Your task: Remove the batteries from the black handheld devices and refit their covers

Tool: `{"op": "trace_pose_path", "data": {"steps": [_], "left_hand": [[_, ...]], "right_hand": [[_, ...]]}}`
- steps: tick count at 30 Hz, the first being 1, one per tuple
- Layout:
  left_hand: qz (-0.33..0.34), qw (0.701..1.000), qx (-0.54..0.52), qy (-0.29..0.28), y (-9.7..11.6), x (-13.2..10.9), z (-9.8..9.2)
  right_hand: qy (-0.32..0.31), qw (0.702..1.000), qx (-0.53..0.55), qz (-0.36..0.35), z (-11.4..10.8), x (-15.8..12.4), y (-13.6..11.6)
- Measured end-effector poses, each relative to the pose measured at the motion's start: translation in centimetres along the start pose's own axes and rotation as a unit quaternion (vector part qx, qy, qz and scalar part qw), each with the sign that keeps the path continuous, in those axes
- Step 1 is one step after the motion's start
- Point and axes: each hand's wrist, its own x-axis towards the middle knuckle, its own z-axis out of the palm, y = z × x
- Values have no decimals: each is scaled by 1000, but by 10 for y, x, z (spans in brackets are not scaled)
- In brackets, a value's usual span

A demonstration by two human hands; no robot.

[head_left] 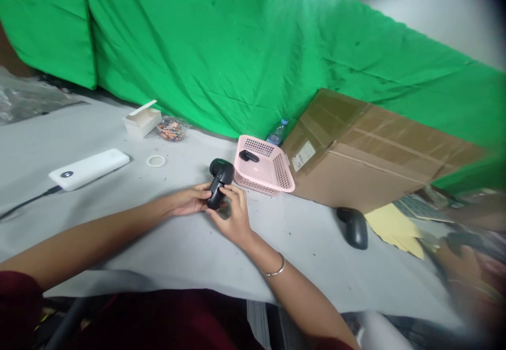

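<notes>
A black handheld device (218, 189) with a thick handle and a rounded, bent head is held between both hands above the grey table. A small green mark shows on its head. My left hand (192, 200) grips the handle from the left, thumb pressed on its side. From the right, my right hand (234, 210) closes its fingers and thumb around the lower handle; a silver bangle is on that wrist. Just behind the hands stands a pink basket (264, 185) with a small black item (249, 156) in it. Another dark, similarly curved device (353, 227) lies to the right.
A white power bank (90, 168) with a cable, a white ring (156, 161), an open white box (143, 122) and a clear bowl (173, 128) of small coloured items are left. A bottle (277, 133), cardboard box (356, 171) and yellow sheets (393, 229) are right, near another person's blurred hand (460, 260).
</notes>
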Motion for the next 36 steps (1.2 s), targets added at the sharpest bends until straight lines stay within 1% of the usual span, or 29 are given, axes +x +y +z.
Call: {"op": "trace_pose_path", "data": {"steps": [10, 17, 24, 26, 31, 36], "left_hand": [[6, 1000, -17, 14, -2, -1, -3], [-19, 1000, 21, 4, 2, -1, -5], [9, 1000, 3, 16, 1, 3, -9], [11, 1000, 1, 10, 1, 3, -8], [-18, 999, 29, -14, 1, 0, -7], [-11, 1000, 18, -11, 2, -1, -6]], "right_hand": [[-17, 999, 18, -29, -2, 1, 1], [15, 1000, -8, -11, 1, 0, 5], [-14, 1000, -11, -22, 1, 1, 2], [-16, 1000, -9, -26, 1, 0, 2], [13, 1000, -9, -15, 2, 0, 3], [0, 1000, 5, -28, -1, 2, 1]]}}
